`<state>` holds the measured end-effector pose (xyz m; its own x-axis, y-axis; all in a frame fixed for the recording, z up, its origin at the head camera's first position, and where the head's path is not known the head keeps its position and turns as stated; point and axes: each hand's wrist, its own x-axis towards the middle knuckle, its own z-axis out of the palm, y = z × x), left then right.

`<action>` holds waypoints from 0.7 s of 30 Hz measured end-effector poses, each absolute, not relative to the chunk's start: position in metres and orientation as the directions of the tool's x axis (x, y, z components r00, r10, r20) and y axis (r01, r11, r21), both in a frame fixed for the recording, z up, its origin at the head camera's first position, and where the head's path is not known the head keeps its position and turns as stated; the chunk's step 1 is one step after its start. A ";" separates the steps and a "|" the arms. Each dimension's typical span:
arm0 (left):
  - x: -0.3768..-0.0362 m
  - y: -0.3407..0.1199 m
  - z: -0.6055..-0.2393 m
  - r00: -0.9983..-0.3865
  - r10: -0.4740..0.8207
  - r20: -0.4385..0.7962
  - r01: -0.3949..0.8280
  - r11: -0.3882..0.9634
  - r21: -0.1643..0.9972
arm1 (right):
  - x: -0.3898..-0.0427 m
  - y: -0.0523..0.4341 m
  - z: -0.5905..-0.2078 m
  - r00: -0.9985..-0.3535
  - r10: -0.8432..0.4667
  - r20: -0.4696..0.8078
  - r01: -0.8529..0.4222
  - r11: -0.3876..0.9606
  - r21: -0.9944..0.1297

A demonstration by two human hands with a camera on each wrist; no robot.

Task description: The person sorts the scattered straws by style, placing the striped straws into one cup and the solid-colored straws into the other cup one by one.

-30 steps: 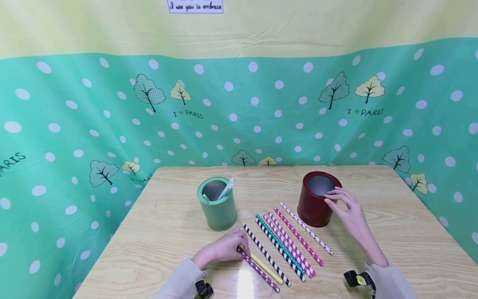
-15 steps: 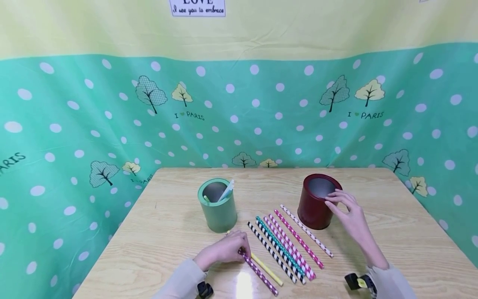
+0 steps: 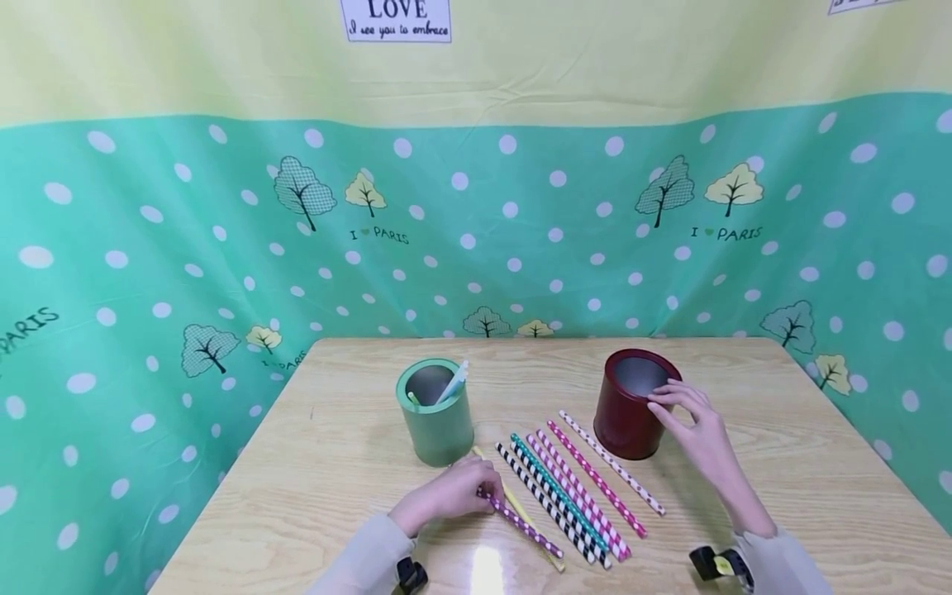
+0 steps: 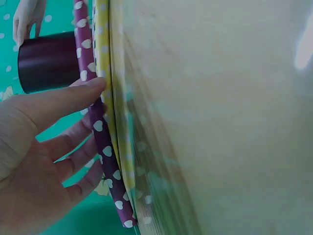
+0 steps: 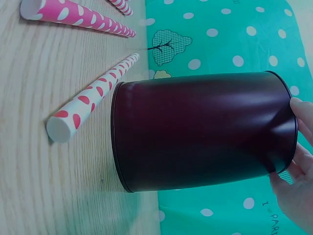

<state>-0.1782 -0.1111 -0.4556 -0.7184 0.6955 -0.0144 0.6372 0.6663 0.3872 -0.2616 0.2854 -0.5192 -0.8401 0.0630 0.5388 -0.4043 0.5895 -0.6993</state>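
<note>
My left hand (image 3: 457,493) pinches the far end of a purple paper straw with white hearts (image 3: 524,525), thumb on one side and fingers behind. In the left wrist view, a yellow straw (image 4: 102,39) lies close beside the purple one. From the head view, the purple straw crosses over the yellow one near its close end. My right hand (image 3: 699,426) grips the rim of a dark red can (image 3: 628,417) standing upright at the right. That can's inside looks bare in the head view. Its smooth side (image 5: 205,132) fills much of the right wrist view.
A green can (image 3: 439,430) with a pale blue straw (image 3: 455,382) and a green one inside stands behind my left hand. Between the cans lie several slanted straws: black-striped (image 3: 543,502), teal, pink-striped, pink dotted (image 3: 595,478) and white dotted (image 3: 610,461). A patterned curtain (image 3: 476,207) hangs behind.
One black-striped straw has shifted right, close to the other straws. The purple straw's near end has swung right across the yellow one. My right hand stays at the red can's rim.
</note>
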 end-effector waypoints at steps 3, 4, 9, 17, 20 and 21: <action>-0.180 -0.111 -0.455 -0.728 0.686 0.021 0.627 0.653 0.425 | -0.258 0.283 -0.515 -0.831 0.041 0.555 -0.442 0.559 -0.702; -0.181 -0.111 -0.455 -0.730 0.682 0.037 0.626 0.646 0.437 | -0.259 0.283 -0.515 -0.826 0.038 0.562 -0.450 0.557 -0.698; -0.185 -0.108 -0.451 -0.747 0.651 0.135 0.607 0.585 0.538 | -0.260 0.283 -0.512 -0.808 0.029 0.589 -0.483 0.541 -0.688; -0.187 -0.095 -0.435 -0.786 0.573 0.232 0.547 0.469 0.693 | -0.258 0.283 -0.513 -0.831 0.038 0.556 -0.445 0.555 -0.703; -0.190 -0.090 -0.428 -0.802 0.546 0.241 0.525 0.452 0.721 | -0.256 0.282 -0.510 -0.825 0.035 0.564 -0.454 0.553 -0.699; -0.191 -0.088 -0.427 -0.808 0.538 0.239 0.516 0.453 0.727 | -0.254 0.280 -0.508 -0.823 0.035 0.566 -0.455 0.554 -0.697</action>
